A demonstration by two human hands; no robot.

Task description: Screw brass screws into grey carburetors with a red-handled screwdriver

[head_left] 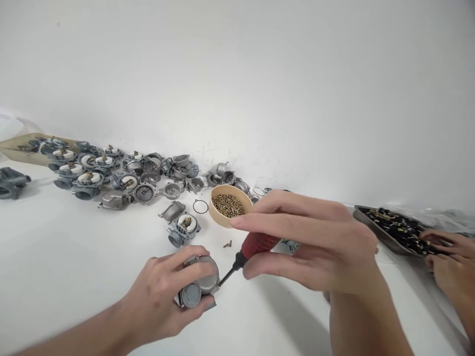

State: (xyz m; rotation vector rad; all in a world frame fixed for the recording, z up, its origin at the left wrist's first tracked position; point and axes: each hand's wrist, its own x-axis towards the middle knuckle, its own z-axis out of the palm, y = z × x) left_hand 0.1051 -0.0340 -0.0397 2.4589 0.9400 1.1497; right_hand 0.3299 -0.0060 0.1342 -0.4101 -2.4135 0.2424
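Observation:
My left hand (174, 291) is closed around a grey metal carburetor (208, 278), its rounded bowl facing up, low over the white table. In my right hand (315, 242) is a screwdriver (260, 244) with a red and black handle, the fingers wrapped about it. Its tip meets the edge of the carburetor's bowl; the screw head there is too small to make out. Just beyond lie a couple of loose brass screws (227, 244). Behind my left hand sits another carburetor (185, 225) with a white float showing, beside a loose float bowl (172, 211).
A round tan tub (218, 216) of small brass screws stands mid-table near a black rubber ring (201, 206). Several carburetors (89, 180) and bowls line the wall at left, by a yellowish tray (22, 155). Another person's hands (449, 252) reach into a dark tray (386, 237) at right.

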